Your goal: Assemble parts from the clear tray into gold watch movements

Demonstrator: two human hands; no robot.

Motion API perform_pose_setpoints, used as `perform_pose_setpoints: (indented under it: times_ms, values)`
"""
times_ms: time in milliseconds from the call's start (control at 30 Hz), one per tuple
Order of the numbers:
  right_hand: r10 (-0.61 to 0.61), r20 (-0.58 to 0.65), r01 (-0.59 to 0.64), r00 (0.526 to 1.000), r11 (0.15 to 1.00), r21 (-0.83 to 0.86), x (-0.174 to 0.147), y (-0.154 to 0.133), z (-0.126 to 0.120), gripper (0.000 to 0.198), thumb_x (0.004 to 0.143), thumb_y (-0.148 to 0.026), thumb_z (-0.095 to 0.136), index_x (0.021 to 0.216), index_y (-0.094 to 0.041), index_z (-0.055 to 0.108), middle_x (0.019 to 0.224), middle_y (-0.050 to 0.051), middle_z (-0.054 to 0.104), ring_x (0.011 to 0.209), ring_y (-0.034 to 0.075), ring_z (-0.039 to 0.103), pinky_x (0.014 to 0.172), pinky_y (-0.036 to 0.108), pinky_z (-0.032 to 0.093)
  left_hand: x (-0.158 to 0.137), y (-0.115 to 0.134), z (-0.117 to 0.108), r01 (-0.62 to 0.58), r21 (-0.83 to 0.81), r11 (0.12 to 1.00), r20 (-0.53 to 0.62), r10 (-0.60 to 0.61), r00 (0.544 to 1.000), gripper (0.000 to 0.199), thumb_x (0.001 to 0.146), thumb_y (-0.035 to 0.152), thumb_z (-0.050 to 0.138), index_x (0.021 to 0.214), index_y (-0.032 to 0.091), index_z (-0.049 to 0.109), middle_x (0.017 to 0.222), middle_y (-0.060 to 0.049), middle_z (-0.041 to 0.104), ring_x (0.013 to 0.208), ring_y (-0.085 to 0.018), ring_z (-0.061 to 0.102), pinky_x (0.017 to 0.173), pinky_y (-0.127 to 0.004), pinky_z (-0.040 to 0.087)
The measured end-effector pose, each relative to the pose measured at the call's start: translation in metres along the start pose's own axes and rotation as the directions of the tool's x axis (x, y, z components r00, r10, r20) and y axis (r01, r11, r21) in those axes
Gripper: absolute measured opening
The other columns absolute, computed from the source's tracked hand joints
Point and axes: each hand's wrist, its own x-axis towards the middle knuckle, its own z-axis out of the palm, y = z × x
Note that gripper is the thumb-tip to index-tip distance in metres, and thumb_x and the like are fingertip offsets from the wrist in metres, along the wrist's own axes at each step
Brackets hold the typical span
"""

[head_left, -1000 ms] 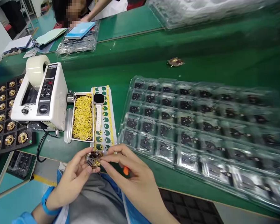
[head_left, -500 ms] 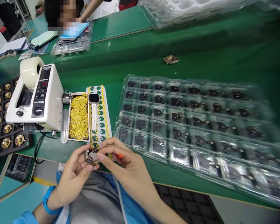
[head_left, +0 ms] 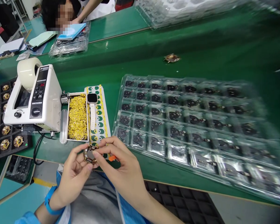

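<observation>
Close to my body, over the bench edge, my left hand (head_left: 72, 177) holds a small round gold-rimmed electronic part (head_left: 90, 154) by its rim. Grey and dark pieces show on the part's upper face. My right hand (head_left: 126, 171) pinches the right side of that part between thumb and fingertips. A small orange object (head_left: 112, 158) sticks out by the curled fingers of my right hand; the rest of it is hidden. Just beyond my hands are a box of yellow rings (head_left: 77, 116) and a sheet of die-cut stickers (head_left: 100, 121), with a white-strapped smartwatch (head_left: 92, 99) lying on the sheet.
A white tape dispenser (head_left: 45, 99) stands at left, beside a black tray of gold round parts (head_left: 5, 144). Clear plastic trays with dark parts (head_left: 174, 115) cover the right. One gold part (head_left: 172, 58) lies farther back. Across the bench, a person leans over a blue booklet (head_left: 72, 32).
My right fingers have shifted slightly left over the round part, and the orange object has moved left with them. The view has shifted a little. Both hands keep hold of the part.
</observation>
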Motion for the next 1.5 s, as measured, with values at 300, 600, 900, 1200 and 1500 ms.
perform_pose_setpoints:
  times_ms: [300,600,900,1200,1500]
  values:
    - [-0.227,0.01,0.215,0.974,0.906,-0.365,-0.007,0.004,0.008,0.015,0.096,-0.015,0.05,0.085,-0.019,0.06,0.097,0.007,0.054,0.071,0.017,0.057,0.06,0.029,0.048,0.007,-0.01,0.006,-0.06,0.041,0.997,-0.202,0.067,0.977,0.018,0.087,0.026,0.07,0.102,0.022,0.062,0.086,-0.001,0.077,0.08,-0.009,0.072,0.075,-0.012,0.053]
    - [-0.125,0.116,0.158,0.985,0.925,-0.346,-0.002,0.005,0.005,0.008,0.098,-0.021,0.047,0.096,-0.019,0.054,0.094,0.006,0.056,0.083,0.019,0.061,0.061,0.028,0.05,0.011,-0.014,0.005,-0.073,0.096,0.993,-0.264,0.096,0.96,0.024,0.083,0.034,0.073,0.096,0.021,0.058,0.075,0.001,0.075,0.067,-0.011,0.071,0.062,-0.015,0.054]
    - [-0.39,0.227,0.447,0.892,0.834,-0.323,0.01,0.001,-0.006,0.009,0.097,-0.01,0.046,0.095,-0.016,0.053,0.088,0.007,0.058,0.079,0.019,0.06,0.061,0.028,0.051,0.016,0.011,-0.011,-0.222,0.762,0.608,-0.009,0.353,0.936,0.013,0.08,0.009,0.061,0.079,0.019,0.069,0.076,-0.002,0.068,0.073,-0.014,0.061,0.068,-0.022,0.047]
    - [-0.608,0.173,0.596,0.775,0.612,-0.52,-0.007,0.0,-0.007,0.016,0.101,-0.011,0.049,0.096,-0.016,0.063,0.087,0.009,0.068,0.065,0.016,0.06,0.053,0.028,0.045,0.009,0.009,-0.001,0.132,0.195,0.972,-0.222,-0.087,0.971,0.037,0.074,0.037,0.078,0.076,0.019,0.045,0.052,0.006,0.058,0.043,-0.007,0.048,0.044,-0.014,0.043]
    - [-0.607,0.235,0.645,0.759,0.657,-0.39,0.004,0.007,-0.008,0.011,0.098,-0.008,0.05,0.097,-0.009,0.06,0.087,0.016,0.072,0.073,0.021,0.067,0.06,0.03,0.053,-0.002,0.009,0.004,0.024,0.339,0.94,-0.189,0.043,0.981,0.02,0.086,0.031,0.067,0.101,0.019,0.059,0.061,0.002,0.066,0.048,-0.008,0.059,0.048,-0.013,0.05]
